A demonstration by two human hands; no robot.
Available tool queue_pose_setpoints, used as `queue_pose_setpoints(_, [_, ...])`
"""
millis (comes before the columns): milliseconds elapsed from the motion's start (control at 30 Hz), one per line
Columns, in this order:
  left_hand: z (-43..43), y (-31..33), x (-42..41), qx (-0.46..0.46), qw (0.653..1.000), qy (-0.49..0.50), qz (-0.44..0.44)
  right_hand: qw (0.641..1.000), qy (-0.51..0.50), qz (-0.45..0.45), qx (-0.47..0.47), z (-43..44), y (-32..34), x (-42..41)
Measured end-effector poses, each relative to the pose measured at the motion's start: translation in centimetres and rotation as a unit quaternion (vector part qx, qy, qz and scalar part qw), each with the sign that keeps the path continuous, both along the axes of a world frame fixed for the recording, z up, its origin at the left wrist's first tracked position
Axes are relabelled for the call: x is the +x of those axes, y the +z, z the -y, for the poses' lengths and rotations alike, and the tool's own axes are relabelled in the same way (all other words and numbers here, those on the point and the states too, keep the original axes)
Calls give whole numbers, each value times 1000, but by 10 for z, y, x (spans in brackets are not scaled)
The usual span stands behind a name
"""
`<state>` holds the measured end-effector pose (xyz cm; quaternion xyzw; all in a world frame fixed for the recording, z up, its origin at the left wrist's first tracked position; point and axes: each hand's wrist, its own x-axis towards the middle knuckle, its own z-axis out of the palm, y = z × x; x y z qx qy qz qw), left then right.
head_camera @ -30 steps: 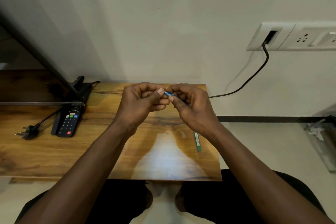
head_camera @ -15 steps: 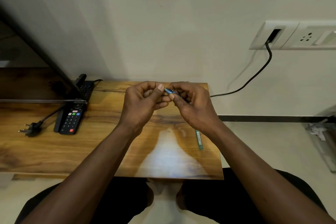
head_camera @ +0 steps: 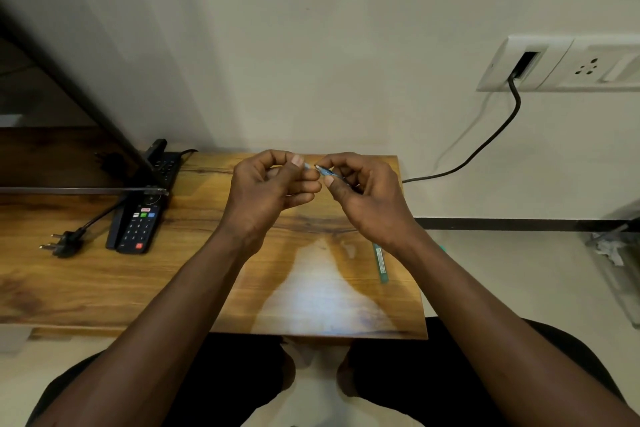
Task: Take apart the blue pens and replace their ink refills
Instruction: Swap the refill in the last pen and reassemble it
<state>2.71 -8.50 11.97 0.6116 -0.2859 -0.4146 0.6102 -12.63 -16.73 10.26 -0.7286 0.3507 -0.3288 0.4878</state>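
Above the far part of the wooden table (head_camera: 104,291) I hold a blue pen (head_camera: 328,171) between both hands. My right hand (head_camera: 367,198) grips its barrel, most of which is hidden in the curled fingers. My left hand (head_camera: 266,191) pinches a small pale-blue piece at the pen's tip between thumb and forefinger. A narrow gap shows between that piece and the barrel. A second pen (head_camera: 380,262), greenish-blue, lies on the table under my right wrist, near the right edge.
A black remote (head_camera: 138,225) lies at the left beside a dark stand and a loose black plug (head_camera: 64,243). A black cable (head_camera: 485,146) runs from the wall socket panel (head_camera: 568,62) down behind the table. The table's right edge is close to the lying pen.
My hands have drawn slightly apart, and a small gap has opened between the tip piece in my left fingers and the barrel in my right.
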Motion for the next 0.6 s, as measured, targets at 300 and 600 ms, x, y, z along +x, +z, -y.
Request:
queue_pose_setpoints(300, [-11,-47,13,185,912,-79,358,991,-80,-9,110,7,-10,3])
queue_pose_setpoints(600, [-11,-76,5,265,804,-85,525,985,-68,-28,156,3,-16,6])
